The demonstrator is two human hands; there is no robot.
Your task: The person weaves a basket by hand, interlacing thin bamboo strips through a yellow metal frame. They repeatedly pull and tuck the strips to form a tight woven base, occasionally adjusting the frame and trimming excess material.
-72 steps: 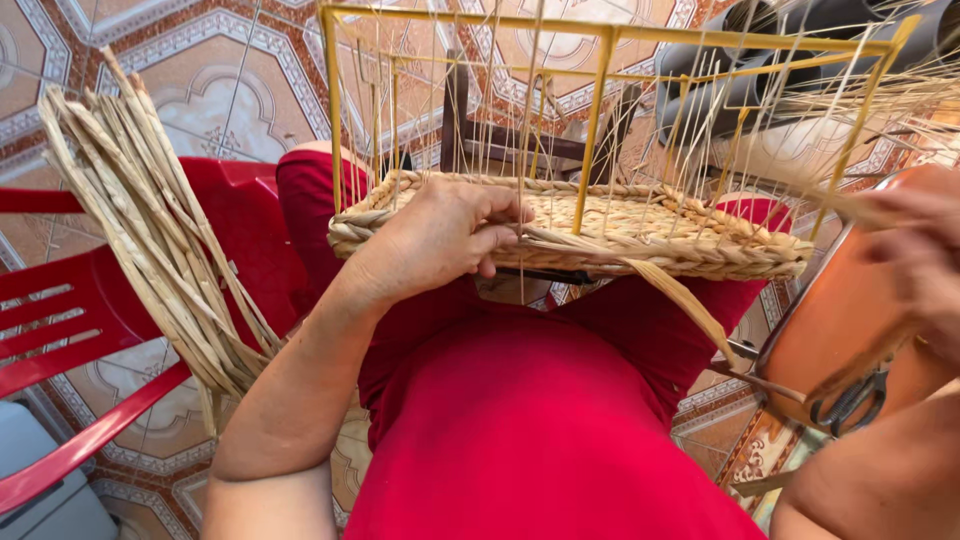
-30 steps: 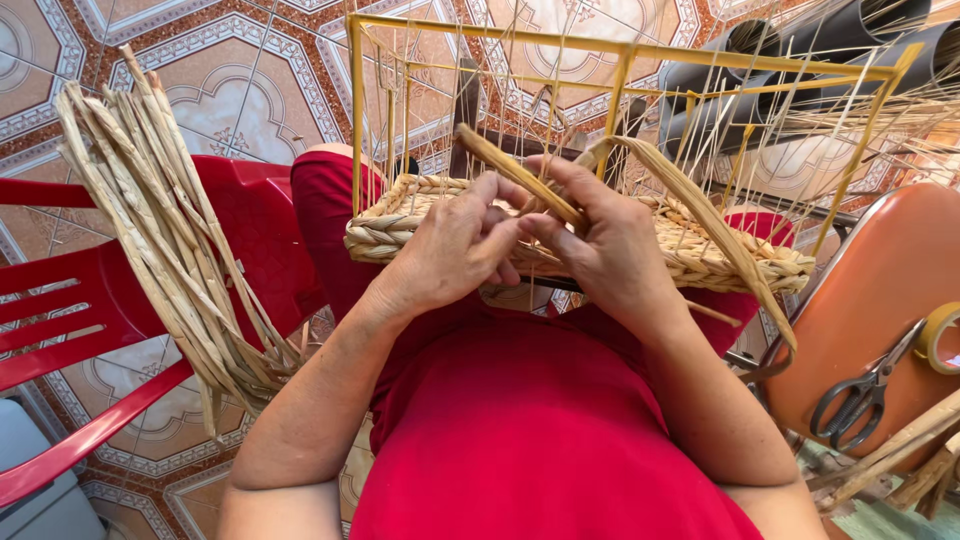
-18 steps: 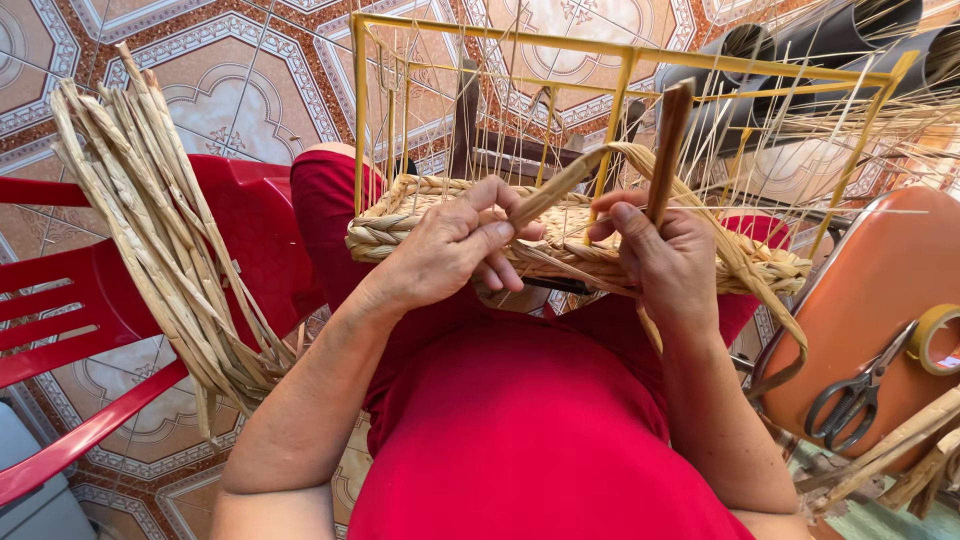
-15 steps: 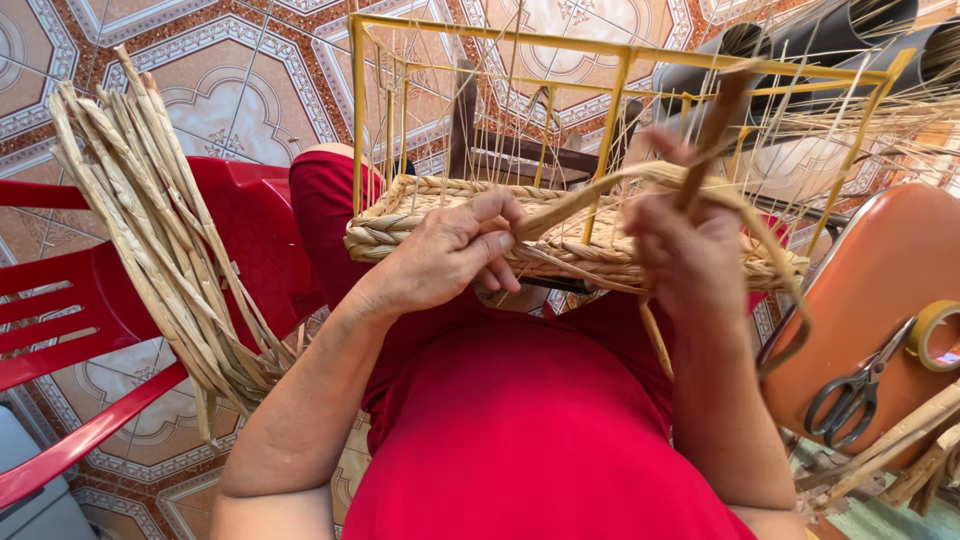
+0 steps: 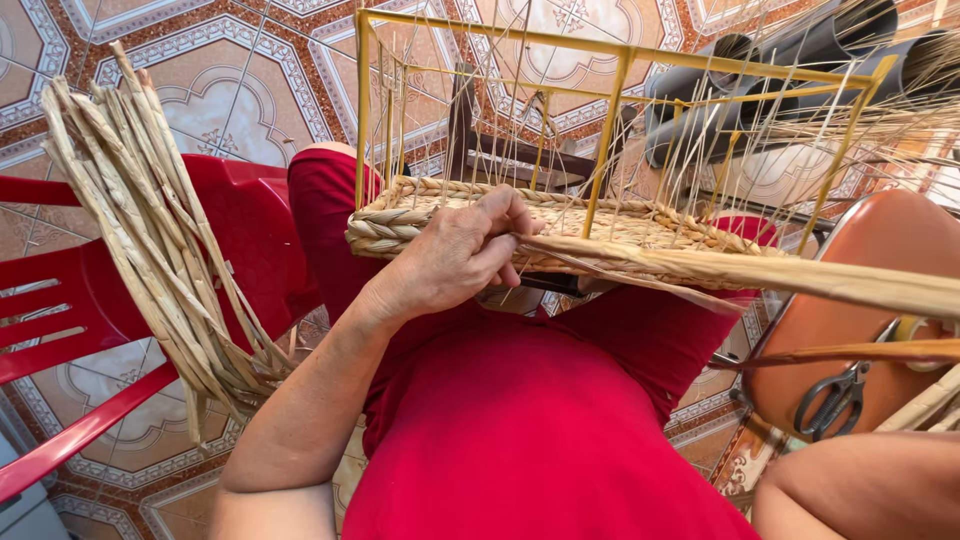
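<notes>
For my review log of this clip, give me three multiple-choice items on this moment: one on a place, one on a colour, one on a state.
1. Where does the bundle of loose straw strands lie?
A. on the red plastic chair
B. inside the basket
C. on the orange seat

2. What colour is the wire frame of the basket?
A. blue
B. yellow
C. white

3. What is the left hand doing?
A. resting open on the lap
B. holding scissors
C. pinching a straw strand at the woven basket rim

Answers: 1 A, the bundle rests across the chair at the person's left. 2 B, its bars are yellow. 3 C, the fingers close on the strand beside the rim.
</notes>
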